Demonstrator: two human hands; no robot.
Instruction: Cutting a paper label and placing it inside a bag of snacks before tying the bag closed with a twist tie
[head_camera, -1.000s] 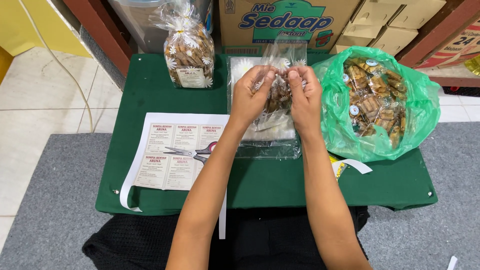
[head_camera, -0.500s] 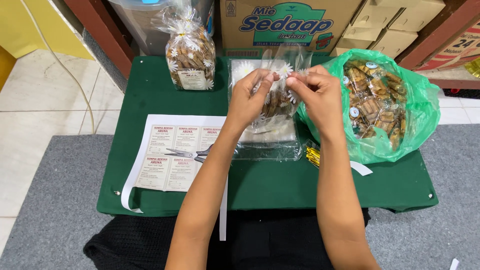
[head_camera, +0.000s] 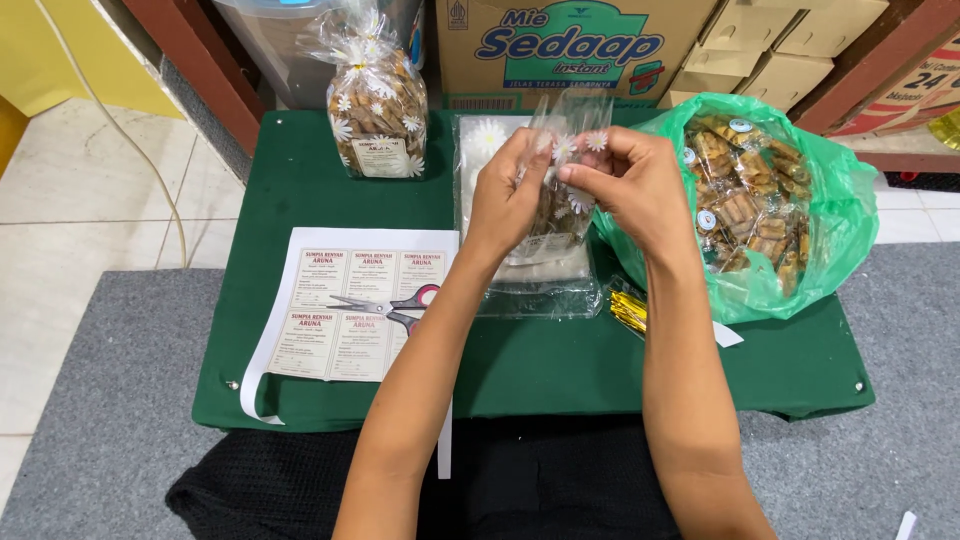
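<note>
Scissors (head_camera: 385, 305) on label sheet (head_camera: 350, 315); tied snack bag (head_camera: 378, 105) upright; cardboard boxes (head_camera: 570, 45) behind.

Clear bag (head_camera: 560, 190) pinched between left hand (head_camera: 510, 195) and right hand (head_camera: 635, 185): thin glossy plastic film, crinkled, printed with white daisies; contents brown, dry-looking, matt. Beneath the hands, stack of flat bags (head_camera: 530, 275): same transparent film, shiny, smooth. Right of right hand, green bag (head_camera: 840, 220): thin translucent plastic, wrinkled, soft sheen; pieces inside in glossy clear wrap. Beyond left hand, filled bag (head_camera: 375, 100): glossy film, paper label, matt. Tabletop (head_camera: 300, 170): dark green, matt, cloth-like. Left of left forearm, label sheet (head_camera: 345, 305): white paper, matt, smooth. Scissors (head_camera: 385, 305) on it: bright metal blades, glossy plastic handles. Gold ties (head_camera: 628, 310) by right forearm: metallic foil, shiny. Floor mat (head_camera: 100, 400): grey, rough, fibrous.
</note>
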